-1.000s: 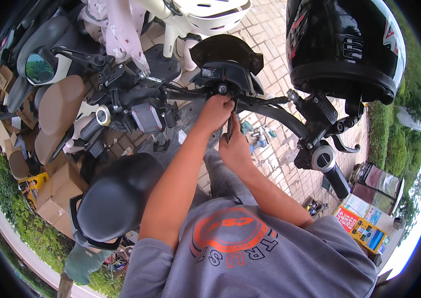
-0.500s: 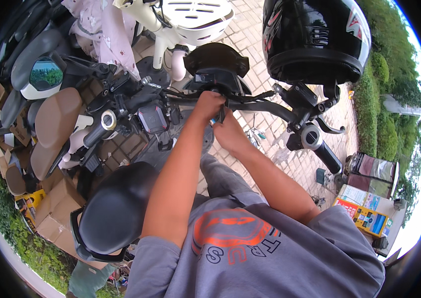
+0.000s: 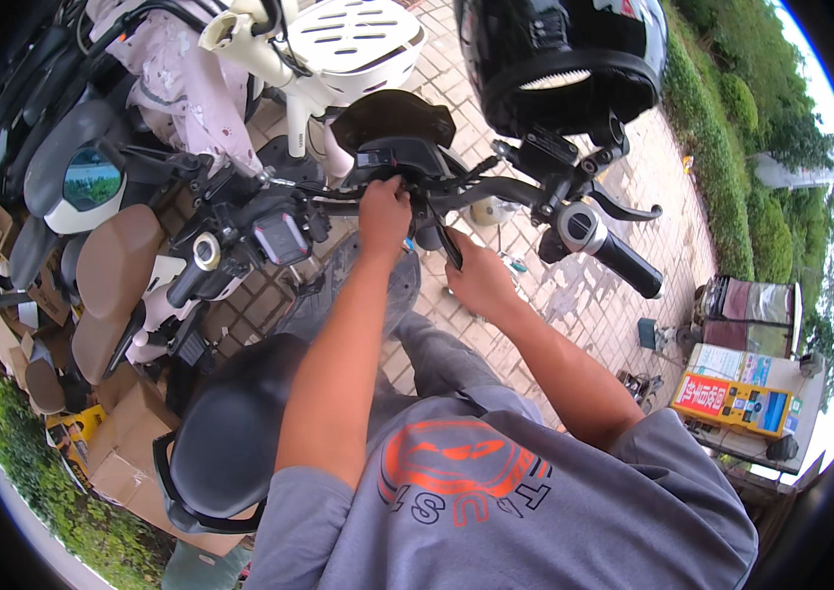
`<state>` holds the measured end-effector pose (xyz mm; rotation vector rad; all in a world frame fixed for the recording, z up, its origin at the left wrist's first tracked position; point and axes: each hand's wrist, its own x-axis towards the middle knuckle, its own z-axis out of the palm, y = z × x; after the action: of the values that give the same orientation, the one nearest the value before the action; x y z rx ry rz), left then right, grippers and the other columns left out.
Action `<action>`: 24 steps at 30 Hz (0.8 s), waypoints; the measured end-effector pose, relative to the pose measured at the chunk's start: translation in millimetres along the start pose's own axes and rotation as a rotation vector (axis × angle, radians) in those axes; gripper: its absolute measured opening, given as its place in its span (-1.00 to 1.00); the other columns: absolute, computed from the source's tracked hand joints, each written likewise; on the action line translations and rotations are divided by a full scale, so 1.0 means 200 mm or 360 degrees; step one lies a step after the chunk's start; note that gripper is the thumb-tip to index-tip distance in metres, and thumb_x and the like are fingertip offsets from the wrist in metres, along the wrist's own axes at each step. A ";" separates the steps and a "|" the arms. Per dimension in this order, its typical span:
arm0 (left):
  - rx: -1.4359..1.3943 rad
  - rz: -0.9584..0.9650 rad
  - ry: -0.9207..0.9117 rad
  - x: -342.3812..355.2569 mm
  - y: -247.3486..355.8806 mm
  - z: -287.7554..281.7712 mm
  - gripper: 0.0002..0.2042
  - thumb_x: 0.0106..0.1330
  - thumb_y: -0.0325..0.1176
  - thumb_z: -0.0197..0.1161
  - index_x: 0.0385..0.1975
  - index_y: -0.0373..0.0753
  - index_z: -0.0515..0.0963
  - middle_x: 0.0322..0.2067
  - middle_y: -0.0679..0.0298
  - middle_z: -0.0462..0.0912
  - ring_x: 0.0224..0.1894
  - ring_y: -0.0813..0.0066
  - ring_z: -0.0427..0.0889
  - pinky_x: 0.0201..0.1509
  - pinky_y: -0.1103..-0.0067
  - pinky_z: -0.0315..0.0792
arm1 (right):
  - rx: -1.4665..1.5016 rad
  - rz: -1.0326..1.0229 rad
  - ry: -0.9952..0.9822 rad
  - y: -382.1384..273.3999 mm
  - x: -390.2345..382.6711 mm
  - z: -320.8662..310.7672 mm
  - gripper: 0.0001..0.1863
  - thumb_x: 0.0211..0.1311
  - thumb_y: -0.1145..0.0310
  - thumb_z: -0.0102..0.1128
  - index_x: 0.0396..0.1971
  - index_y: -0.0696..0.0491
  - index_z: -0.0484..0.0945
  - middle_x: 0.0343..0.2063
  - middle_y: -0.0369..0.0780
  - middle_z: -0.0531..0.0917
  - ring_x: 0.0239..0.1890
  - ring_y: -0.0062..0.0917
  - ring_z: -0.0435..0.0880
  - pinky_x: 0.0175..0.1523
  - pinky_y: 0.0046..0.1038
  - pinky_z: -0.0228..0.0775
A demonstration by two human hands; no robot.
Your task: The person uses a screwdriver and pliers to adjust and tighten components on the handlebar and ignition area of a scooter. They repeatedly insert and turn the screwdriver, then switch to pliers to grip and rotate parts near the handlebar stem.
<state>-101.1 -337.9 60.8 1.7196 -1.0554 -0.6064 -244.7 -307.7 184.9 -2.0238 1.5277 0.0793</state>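
Observation:
My left hand [image 3: 385, 211] is closed at the middle of the black handlebar [image 3: 506, 192], just below the small dash with its dark windshield [image 3: 392, 123]. What its fingers grip, if anything, is hidden. A small blue bit shows beside that wrist. Lower and to the right, my right hand [image 3: 481, 277] is closed around a long thin black piece [image 3: 450, 244], which runs up toward the handlebar's middle. I cannot tell whether it is a cable or a strip. On the handlebar's right side are a brake lever [image 3: 628, 208] and a black grip [image 3: 624, 264].
A black helmet [image 3: 574, 59] hangs at the right of the handlebar. The scooter's black seat [image 3: 230, 428] is at lower left. Parked scooters with a brown seat [image 3: 117, 285], a white basket [image 3: 353, 44] and cardboard boxes [image 3: 132, 433] crowd the left. Farther right stands a cart [image 3: 746, 393].
My hands have come apart: the right has moved down and right of the left, drawing the thin black piece with it. The view has shifted, so the helmet and handlebar sit farther left.

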 end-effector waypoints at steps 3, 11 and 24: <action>0.0347 0.0123 -0.0018 0.05 -0.03 0.02 -0.73 0.08 -0.34 0.22 -0.21 -0.25 0.58 -0.30 -0.01 0.56 -0.23 0.00 0.54 -0.18 0.27 0.41 | -0.0200 -0.0250 0.0087 0.12 0.05 -0.05 -0.50 -0.04 0.41 0.08 0.03 0.04 0.41 -0.42 0.04 0.60 -0.32 -0.04 0.59 -0.21 -0.14 0.42; 0.0344 -0.0049 0.0070 0.06 -0.04 0.06 -0.75 0.10 -0.34 0.23 -0.19 -0.15 0.62 -0.21 0.13 0.60 -0.18 0.09 0.57 -0.11 0.39 0.43 | -0.0041 -0.0323 0.0077 0.12 0.14 -0.06 -0.58 0.00 0.41 0.08 -0.05 0.02 0.49 -0.50 0.00 0.60 -0.40 -0.05 0.57 -0.28 -0.13 0.39; 0.0211 -0.0010 0.0012 0.07 -0.04 0.05 -0.71 0.07 -0.32 0.27 -0.17 -0.13 0.60 -0.23 0.07 0.60 -0.19 0.07 0.58 -0.12 0.37 0.44 | -0.0152 -0.0047 0.0045 -0.02 0.14 -0.02 -0.73 0.01 0.34 0.09 -0.26 0.12 0.51 -0.42 0.03 0.63 -0.27 -0.03 0.60 -0.19 -0.12 0.42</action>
<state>-99.2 -353.3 50.7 1.8390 -1.1058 -0.5437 -232.2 -333.0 178.5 -2.1300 1.5374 0.1149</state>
